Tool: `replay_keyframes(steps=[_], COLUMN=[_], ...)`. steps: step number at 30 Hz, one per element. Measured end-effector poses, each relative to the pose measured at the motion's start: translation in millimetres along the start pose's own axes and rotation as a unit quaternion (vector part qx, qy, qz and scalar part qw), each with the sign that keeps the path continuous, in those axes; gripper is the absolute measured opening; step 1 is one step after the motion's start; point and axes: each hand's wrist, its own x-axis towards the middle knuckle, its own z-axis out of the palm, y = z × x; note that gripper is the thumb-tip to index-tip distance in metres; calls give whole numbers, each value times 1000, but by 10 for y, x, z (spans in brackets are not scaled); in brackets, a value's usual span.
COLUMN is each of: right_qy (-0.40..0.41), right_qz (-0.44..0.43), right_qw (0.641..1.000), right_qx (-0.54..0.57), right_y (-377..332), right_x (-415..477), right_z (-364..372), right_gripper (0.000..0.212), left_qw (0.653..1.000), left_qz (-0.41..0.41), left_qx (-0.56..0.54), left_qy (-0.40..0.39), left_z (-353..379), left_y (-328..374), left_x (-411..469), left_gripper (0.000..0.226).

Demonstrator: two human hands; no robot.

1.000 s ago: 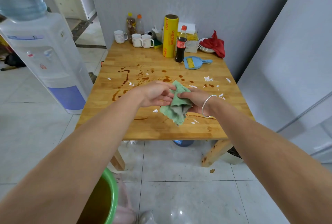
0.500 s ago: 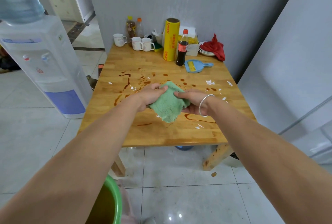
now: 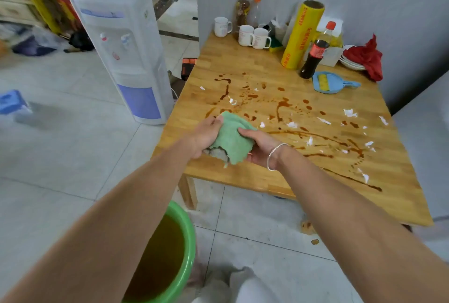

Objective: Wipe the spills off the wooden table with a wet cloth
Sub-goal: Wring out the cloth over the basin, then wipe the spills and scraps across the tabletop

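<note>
Green basin (image 3: pixel 190 237) of murky water sits on the floor, off the table's (image 3: pixel 243 64) near-left corner. Left hand (image 3: pixel 206 136) and right hand (image 3: pixel 260 147) are close together over that corner, both gripping the bunched green cloth (image 3: pixel 230 139), seemingly off the wood. Brown spills (image 3: pixel 281 105) streak the table's middle and right. White paper scraps (image 3: pixel 349 113) lie among them. Judgement: wiping barely begun, nearly all the mess is left.

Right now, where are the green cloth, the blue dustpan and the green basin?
green cloth (image 3: pixel 230 137): head view, middle of its bunched top.
blue dustpan (image 3: pixel 336 86): head view, blue pan beside its handle.
green basin (image 3: pixel 189 237): head view, right side of its rim.
</note>
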Motion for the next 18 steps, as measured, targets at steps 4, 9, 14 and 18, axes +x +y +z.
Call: replay_keyframes(steps=[4,9,14,18], right_qy=[45,222,149,40], right_qz=[29,-117,-85,-129], right_qw=[998,941,884,733], right_qx=[-45,-227,-435,-666], right_y=[96,84,395,767], right_x=[276,545,787,1017], right_z=[121,-207,-563,-623], right_gripper=[31,16,35,59], left_qw=[997,982,961,958], left_qz=[-64,-166,-188,-192], left_qx=[43,65,150,148], left_qy=[10,71,136,151], left_z=[-22,-34,46,189], left_y=[-381,-598,-782,-1028], left_x=[144,330,564,718], left_gripper=[49,29,33,29])
